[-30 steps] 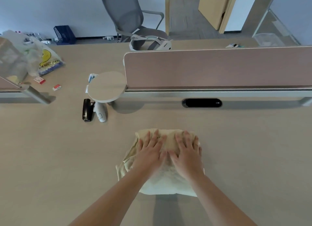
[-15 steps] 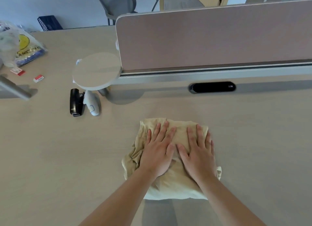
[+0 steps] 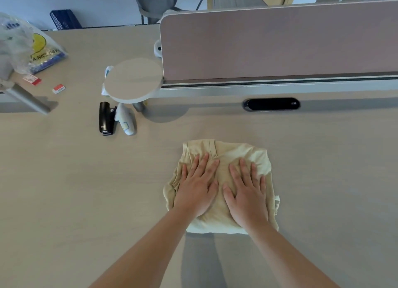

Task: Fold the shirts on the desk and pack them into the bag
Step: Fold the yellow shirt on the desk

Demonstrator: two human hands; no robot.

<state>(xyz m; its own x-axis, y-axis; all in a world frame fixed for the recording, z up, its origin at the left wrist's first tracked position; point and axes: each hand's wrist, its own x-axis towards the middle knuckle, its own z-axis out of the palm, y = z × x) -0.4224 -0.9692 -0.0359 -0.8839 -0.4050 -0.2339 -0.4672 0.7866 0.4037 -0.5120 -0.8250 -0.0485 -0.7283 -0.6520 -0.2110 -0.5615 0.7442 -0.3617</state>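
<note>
Shirt (image 3: 226, 149) in beige lies folded into a compact, slightly rumpled square toward the near edge of the desk (image 3: 86, 180), so the folding of this one looks about finished to me. Packing is not yet done: it sits on the wood, not in any bag. Your left hand (image 3: 197, 188) and right hand (image 3: 247, 193) lie side by side on top of it, palms down, fingers straight and a little spread, thumbs close together. They press it flat and grip nothing. Farther out, a clear plastic bag (image 3: 25, 48) with a yellow smiley rests near the far left corner, well apart. I see no other shirts.
</note>
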